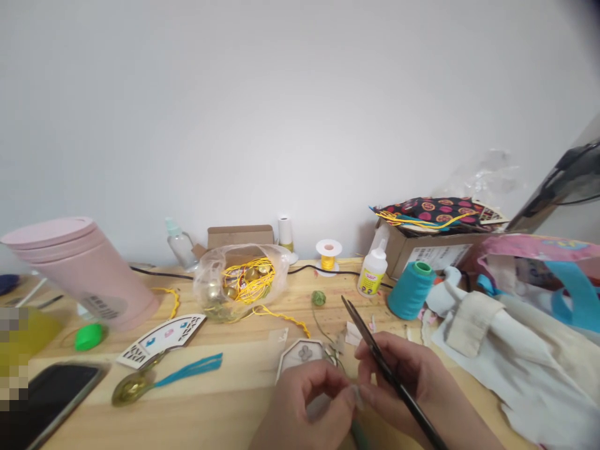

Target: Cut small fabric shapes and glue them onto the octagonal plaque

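Near the bottom centre, my left hand (312,403) is closed, its thumb and index finger pinching a small whitish piece (359,397). My right hand (412,381) is beside it, with dark scissors (389,369) lying across its fingers, blades pointing up and left. The right fingertips also meet at the whitish piece. Behind my left hand lies a white octagonal frame (300,353) with a grey flower shape, partly hidden by the hand. Greenish cords (335,353) lie beside the frame, and a small green ball (319,298) sits farther back.
A bag of yellow cords and gold bells (248,278), yellow spool (328,262), glue bottle (374,272) and teal thread cone (410,292) stand behind. White cloth (529,362) is right; a fan-shaped piece (162,337), gold ornament (134,386), phone (51,400) and pink bin (89,275) are left.
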The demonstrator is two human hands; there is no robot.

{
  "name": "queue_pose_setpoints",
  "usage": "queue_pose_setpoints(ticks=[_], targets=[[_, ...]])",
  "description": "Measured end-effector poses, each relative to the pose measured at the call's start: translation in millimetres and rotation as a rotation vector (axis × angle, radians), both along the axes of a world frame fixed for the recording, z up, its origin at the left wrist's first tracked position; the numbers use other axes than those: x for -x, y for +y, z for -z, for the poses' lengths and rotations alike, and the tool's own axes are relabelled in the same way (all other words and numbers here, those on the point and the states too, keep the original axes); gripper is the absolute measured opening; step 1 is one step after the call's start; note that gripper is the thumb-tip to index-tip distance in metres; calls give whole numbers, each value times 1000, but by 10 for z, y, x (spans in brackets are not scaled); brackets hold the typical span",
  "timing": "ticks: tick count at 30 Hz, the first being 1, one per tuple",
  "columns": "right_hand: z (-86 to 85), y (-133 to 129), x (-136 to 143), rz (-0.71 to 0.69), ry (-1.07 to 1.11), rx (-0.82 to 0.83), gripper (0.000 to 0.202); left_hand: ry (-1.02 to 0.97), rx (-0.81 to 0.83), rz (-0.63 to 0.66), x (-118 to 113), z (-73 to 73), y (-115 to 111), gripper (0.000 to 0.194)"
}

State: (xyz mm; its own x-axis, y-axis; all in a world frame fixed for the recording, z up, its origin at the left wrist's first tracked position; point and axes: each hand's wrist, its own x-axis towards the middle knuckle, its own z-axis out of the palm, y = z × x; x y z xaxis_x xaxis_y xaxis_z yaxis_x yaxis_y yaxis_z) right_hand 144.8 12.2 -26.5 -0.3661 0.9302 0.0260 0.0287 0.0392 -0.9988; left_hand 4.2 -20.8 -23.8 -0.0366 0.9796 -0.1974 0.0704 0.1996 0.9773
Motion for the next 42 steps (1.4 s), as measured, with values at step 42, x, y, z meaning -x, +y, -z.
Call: queue_pose_setpoints(ticks=[42], targets=[[-50,-44,86,265,116,113,21,-380,127,3,-12,68,38,22]])
